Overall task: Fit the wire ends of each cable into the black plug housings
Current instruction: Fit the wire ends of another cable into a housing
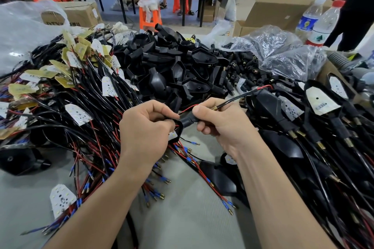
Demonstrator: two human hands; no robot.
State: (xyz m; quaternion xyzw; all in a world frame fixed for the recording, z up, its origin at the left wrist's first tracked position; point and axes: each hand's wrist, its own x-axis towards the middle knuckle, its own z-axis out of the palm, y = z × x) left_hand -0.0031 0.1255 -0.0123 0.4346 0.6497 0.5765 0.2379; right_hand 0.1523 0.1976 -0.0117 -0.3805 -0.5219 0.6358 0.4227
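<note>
Both hands are busy on one unit, held above the table point(192, 218) edge.

- Left hand point(145, 131): fingers curled round the wide end of a housing point(187, 121), clamped on it.
- Right hand point(220, 123): wrapped round the neck of the same housing, thumb on top.
- A red wire point(188, 108) bridges the gap between the two hands. A black cable point(238, 98) leaves the right hand and runs up and right. I can't tell whether the wire ends are seated inside; the fingers hide the mouth.

Progress, as I judge it:
- Done stack point(319, 103) on the right: housings with white boards seated and cables trailing out. A fair number.
- Loose cables point(81, 91) on the left: a big tangle, with boards on one end and blue-sleeved tips fanned towards the person. Not fitted.
- Empty housings point(174, 66) heaped in the centre, behind the hands. Plenty.
- Small black connectors point(242, 62) are scattered just right of that heap, beside a plastic bag point(283, 50).

So this is mid-batch, with one unit mid-fit. The unfitted pile looks larger than the finished one, so most of the work lies ahead.
</note>
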